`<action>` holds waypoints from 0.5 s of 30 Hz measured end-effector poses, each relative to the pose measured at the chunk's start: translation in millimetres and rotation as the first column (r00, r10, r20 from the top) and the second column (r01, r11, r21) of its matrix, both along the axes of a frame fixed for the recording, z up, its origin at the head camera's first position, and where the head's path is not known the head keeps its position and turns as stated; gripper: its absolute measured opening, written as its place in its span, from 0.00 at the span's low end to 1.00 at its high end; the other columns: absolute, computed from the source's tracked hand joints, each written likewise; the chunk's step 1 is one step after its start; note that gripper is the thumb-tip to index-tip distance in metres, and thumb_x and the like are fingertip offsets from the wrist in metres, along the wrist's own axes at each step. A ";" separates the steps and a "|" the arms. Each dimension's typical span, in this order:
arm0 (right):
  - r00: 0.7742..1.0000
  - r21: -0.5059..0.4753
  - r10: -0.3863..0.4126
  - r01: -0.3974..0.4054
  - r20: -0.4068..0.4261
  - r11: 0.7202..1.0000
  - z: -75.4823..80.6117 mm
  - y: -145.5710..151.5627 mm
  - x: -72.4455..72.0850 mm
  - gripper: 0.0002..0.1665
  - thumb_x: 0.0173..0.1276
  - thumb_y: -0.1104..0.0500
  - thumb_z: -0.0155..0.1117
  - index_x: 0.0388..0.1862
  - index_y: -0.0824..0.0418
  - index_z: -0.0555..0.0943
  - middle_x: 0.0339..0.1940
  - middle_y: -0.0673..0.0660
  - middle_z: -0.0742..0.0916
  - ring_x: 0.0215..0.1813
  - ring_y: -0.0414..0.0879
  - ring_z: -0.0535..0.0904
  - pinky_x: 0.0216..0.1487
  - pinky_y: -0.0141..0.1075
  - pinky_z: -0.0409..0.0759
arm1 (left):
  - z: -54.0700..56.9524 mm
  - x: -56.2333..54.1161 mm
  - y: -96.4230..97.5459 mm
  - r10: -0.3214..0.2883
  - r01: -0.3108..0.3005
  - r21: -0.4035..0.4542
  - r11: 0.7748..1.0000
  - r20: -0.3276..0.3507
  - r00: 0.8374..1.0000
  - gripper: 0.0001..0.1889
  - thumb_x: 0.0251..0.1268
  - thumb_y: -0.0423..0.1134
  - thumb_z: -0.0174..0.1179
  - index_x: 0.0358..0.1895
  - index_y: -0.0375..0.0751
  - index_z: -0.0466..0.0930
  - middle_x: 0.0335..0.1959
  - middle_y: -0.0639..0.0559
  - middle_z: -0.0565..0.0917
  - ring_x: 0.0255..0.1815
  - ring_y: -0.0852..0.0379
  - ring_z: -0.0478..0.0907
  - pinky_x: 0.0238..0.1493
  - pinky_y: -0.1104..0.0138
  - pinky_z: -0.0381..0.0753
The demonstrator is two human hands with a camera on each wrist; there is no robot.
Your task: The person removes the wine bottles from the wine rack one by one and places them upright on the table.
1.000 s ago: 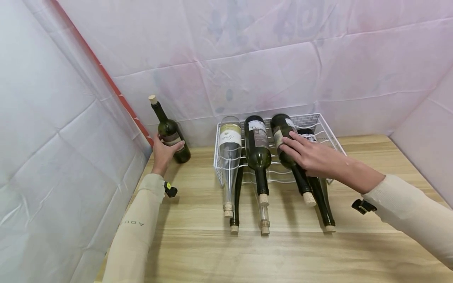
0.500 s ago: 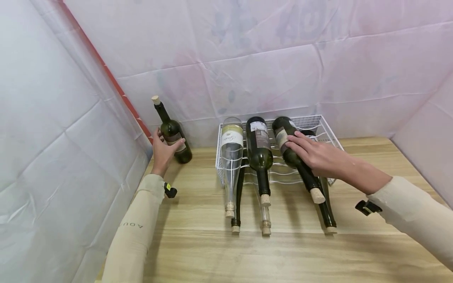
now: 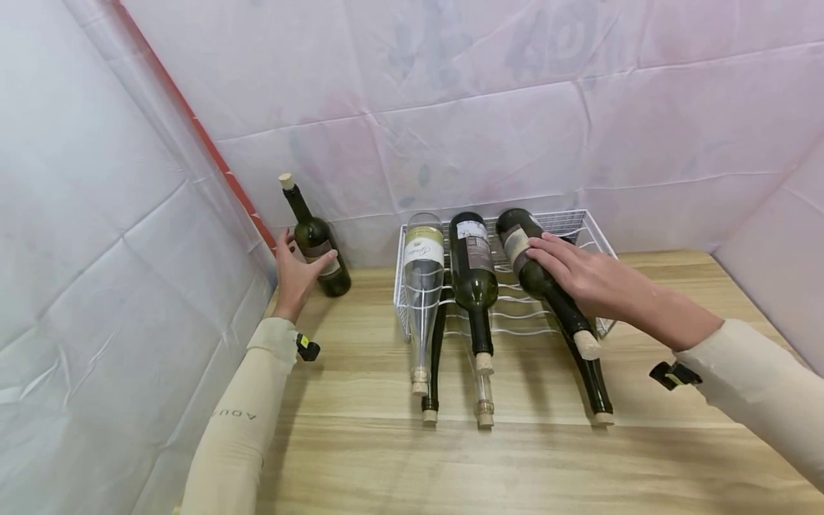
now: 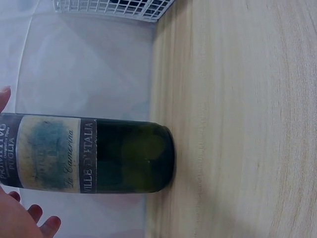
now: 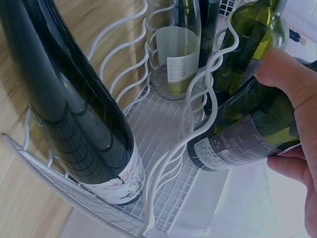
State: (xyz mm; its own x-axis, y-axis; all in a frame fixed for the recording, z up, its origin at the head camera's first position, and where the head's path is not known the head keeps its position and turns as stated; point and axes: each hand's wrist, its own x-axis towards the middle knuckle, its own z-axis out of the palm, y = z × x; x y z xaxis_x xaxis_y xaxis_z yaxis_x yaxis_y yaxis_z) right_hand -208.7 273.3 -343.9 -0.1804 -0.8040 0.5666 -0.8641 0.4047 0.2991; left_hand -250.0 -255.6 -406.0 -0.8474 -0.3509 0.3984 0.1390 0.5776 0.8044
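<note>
In the head view, a corked dark-green wine bottle (image 3: 328,279) stands upright on the wooden table at the back left. My left hand (image 3: 297,280) is spread around its label; the left wrist view shows thumb and fingertips on either side, apart from the glass. My right hand (image 3: 582,275) grips another corked green wine bottle (image 3: 529,275) over the right part of the white wire rack (image 3: 508,315). Its neck slants toward the front right, above a lower dark bottle (image 3: 594,390). In the right wrist view, thumb and fingers wrap this wine bottle (image 5: 237,144) beside the wavy wires.
A clear bottle (image 3: 421,286) and a dark green bottle (image 3: 475,286) lie on the rack's upper tier, necks forward. Beneath them, a thin dark neck (image 3: 433,372) and a clear neck (image 3: 484,393) stick out over the wooden table (image 3: 450,472). White sheeting (image 3: 476,143) hangs behind.
My right hand has shifted slightly right with its wine bottle, whose corked end has swung to the right and a little back. The left hand and its bottle look nearly unchanged.
</note>
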 end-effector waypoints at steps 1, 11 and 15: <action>1.000 -0.004 0.000 0.000 0.003 1.000 0.8 -0.2 0.1 0.31 0.85 0.58 0.29 0.66 0.79 0.72 0.63 0.78 0.81 0.59 0.74 0.83 0.43 0.61 0.87 | 0.5 0.6 0.2 -0.001 0.001 -0.002 1.000 -0.005 1.000 0.60 0.52 0.57 0.78 0.83 0.43 0.50 0.77 0.40 0.66 0.77 0.40 0.64 0.79 0.45 0.64; 0.999 -0.068 0.009 -0.006 0.051 0.998 6.3 1.3 1.8 0.45 0.82 0.35 0.39 0.66 0.77 0.72 0.62 0.76 0.81 0.56 0.73 0.83 0.40 0.62 0.87 | 6.4 6.1 4.8 0.006 -0.016 -0.078 0.997 -0.122 0.993 0.57 0.51 0.52 0.80 0.81 0.38 0.55 0.76 0.36 0.66 0.70 0.36 0.67 0.71 0.43 0.69; 0.999 -0.085 0.021 -0.017 0.046 0.996 10.2 2.0 0.8 0.47 0.81 0.33 0.41 0.65 0.78 0.72 0.61 0.76 0.82 0.52 0.72 0.85 0.36 0.61 0.87 | 8.8 9.3 6.2 0.021 -0.037 -0.114 0.993 -0.132 0.991 0.57 0.51 0.52 0.80 0.81 0.39 0.56 0.76 0.37 0.67 0.70 0.37 0.67 0.71 0.43 0.69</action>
